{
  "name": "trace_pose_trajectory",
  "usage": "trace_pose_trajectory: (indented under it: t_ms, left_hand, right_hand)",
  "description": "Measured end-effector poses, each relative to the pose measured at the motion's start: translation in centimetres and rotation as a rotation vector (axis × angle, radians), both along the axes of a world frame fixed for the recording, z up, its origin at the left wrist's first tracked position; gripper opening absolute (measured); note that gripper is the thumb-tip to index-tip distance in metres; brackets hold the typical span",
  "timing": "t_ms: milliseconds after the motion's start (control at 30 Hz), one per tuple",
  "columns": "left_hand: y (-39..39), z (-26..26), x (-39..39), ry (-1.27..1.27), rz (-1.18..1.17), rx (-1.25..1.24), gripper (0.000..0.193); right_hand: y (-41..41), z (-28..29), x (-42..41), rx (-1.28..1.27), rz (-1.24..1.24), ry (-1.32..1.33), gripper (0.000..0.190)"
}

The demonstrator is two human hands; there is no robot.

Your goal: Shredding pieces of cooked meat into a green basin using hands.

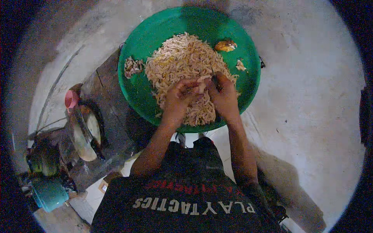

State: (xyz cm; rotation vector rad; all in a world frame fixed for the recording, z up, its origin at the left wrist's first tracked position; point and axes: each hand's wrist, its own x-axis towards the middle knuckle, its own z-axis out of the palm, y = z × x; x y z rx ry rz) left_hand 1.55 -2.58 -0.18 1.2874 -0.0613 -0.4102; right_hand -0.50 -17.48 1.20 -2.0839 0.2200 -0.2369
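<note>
A wide round green plastic tray [137, 99] lies before me, with a large heap of pale shredded meat [183, 55], probably chicken, at its middle. Both hands are over the near part of the heap. My left hand [179, 93] has bent fingers around pale shreds. My right hand [221, 91] is beside it, its fingertips close to the left ones and pinched on a piece of the pale meat [202, 84]. Blur hides the exact grip. A browned piece [225, 45] and a small pale scrap [240, 65] lie at the tray's right; darker scraps [133, 67] lie at its left.
To the left are a pink plastic cup or scoop [71, 99], a knife-like tool [87, 131] across a pale oblong object [86, 145], and a turquoise container [50, 193]. A grey concrete surface [309, 87] extends on the right. My feet show below the tray.
</note>
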Motion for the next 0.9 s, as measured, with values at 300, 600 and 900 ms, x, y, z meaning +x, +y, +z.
trace_pose_trajectory:
  t_ms: [300,600,900]
  left_hand:
    - [1.4,1.0,0.4,-0.096,-0.113,0.06,0.029]
    - [1.3,1.2,0.3,0.139,0.115,0.036,0.029]
    - [1.0,0.4,0.0,0.095,0.112,0.048,0.029]
  right_hand:
    - [-0.7,1.5,-0.1,-0.109,0.202,0.1,0.025]
    - [0.2,0.2,-3.4,0.261,0.099,-0.006,0.023]
    - [1.1,0.4,-4.5,0.085,0.188,0.012,0.009]
